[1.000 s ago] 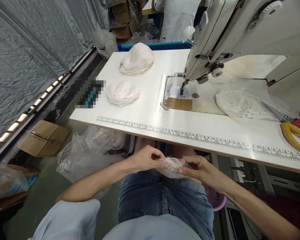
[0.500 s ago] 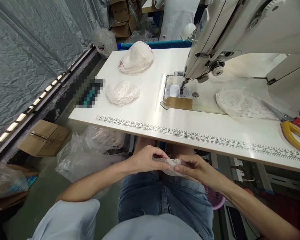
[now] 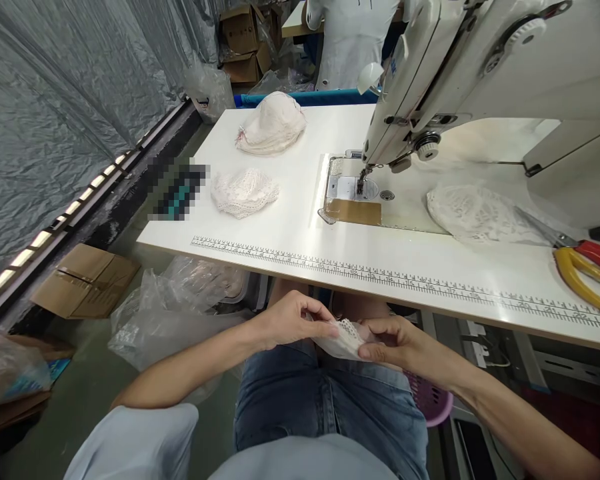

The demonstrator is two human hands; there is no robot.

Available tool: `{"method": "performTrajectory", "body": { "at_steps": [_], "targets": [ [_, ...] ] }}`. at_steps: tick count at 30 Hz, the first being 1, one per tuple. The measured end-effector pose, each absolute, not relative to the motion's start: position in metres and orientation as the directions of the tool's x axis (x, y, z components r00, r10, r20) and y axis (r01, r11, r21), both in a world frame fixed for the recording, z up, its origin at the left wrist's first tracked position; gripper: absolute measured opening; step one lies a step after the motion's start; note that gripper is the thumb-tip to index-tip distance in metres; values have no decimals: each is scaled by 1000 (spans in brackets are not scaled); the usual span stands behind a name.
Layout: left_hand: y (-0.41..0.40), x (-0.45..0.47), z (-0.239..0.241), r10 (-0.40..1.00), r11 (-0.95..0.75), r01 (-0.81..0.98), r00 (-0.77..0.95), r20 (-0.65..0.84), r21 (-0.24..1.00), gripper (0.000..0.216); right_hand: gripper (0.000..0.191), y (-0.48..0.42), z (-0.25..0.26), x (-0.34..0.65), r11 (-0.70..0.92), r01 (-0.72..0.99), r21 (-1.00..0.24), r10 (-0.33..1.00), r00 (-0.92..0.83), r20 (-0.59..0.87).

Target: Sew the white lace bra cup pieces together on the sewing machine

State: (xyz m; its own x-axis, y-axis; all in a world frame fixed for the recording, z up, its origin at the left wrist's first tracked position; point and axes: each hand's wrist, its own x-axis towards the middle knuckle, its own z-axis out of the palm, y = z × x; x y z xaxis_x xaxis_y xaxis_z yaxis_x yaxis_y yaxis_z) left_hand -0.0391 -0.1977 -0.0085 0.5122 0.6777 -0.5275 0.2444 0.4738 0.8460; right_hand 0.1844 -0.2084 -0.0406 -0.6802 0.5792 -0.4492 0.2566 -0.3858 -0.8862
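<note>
Over my lap, below the table's front edge, both hands pinch a piece of white lace fabric [image 3: 347, 338]. My left hand [image 3: 300, 321] grips its left side between thumb and fingers. On its right side, my right hand [image 3: 393, 340] is closed with the thumb on top. A scalloped lace edge shows between the hands; part of the fabric is hidden behind the fingers. Above them on the table lie a flat lace pile [image 3: 245, 192] and a stack of cream cup-shaped pieces [image 3: 274, 123]. More white lace [image 3: 480, 212] rests right of the needle.
A white sewing machine [image 3: 405, 113] stands on the white table [image 3: 290, 230], which has a printed ruler along its front edge. Scissors [image 3: 575, 257] with red and yellow handles lie at the right. Plastic bags [image 3: 180, 320] and a cardboard box [image 3: 86, 280] sit below left. A person [image 3: 353, 40] is beyond.
The lace fabric between my hands has turned and spread a little, so more of it shows. My right hand has shifted slightly right. The view has tilted slightly.
</note>
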Motion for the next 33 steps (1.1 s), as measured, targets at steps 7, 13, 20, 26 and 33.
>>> {"method": "performTrajectory", "body": {
  "at_steps": [7, 13, 20, 26, 33],
  "targets": [
    [-198, -34, -10, 679, 430, 251, 543, -494, 867, 25, 35, -209, -34, 175, -340, 186, -922, 631, -682, -370],
    [-199, -36, -12, 710, 339, 289, 546, -445, 895, 24, 40, -210, -34, 169, -321, 177, -930, 695, -623, -358],
    [-200, -30, -16, 717, 377, 252, 529, -454, 891, 21, 37, -211, -35, 173, -289, 213, -933, 722, -592, -359],
    [-201, -28, -13, 734, 400, 266, 480, -480, 877, 18, 30, -212, -30, 175, -119, 296, -948, 797, -541, -269],
    [-200, -30, -12, 710, 424, 248, 506, -490, 871, 20, 19, -211, -30, 172, -2, 297, -955, 798, -575, -180]
  ]
}}
